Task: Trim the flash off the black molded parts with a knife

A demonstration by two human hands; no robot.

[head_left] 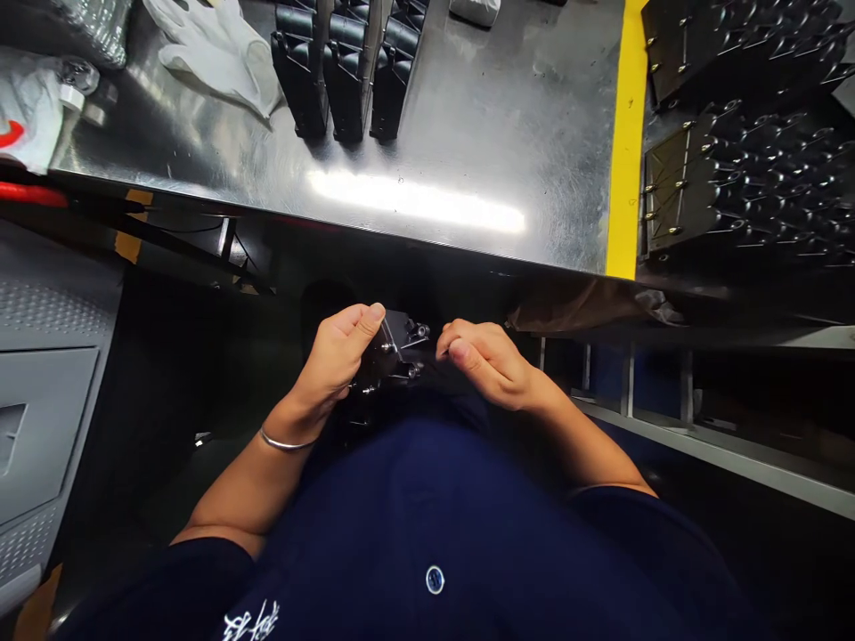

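Note:
My left hand (337, 352), with a silver bangle at its wrist, grips a black plastic part (394, 343) just below the table's front edge. Small shiny metal pieces and round bosses stick out on the part's right side. The thumb presses on its upper edge, and the lower portion is lost in shadow against my dark shirt. To the right of the part, a small gap away, my right hand (491, 361) is closed, thumb against curled fingers. Whatever those fingers pinch, if anything, is too small or hidden to make out.
On the metal table (508, 116) stand rows of black plastic parts (347, 80), beside a white glove (220, 58). Stacked black parts (748, 187) lie right of a yellow tape strip (624, 142). A grey plastic case (46, 392) is at left; a metal rack (668, 427) sits under the table.

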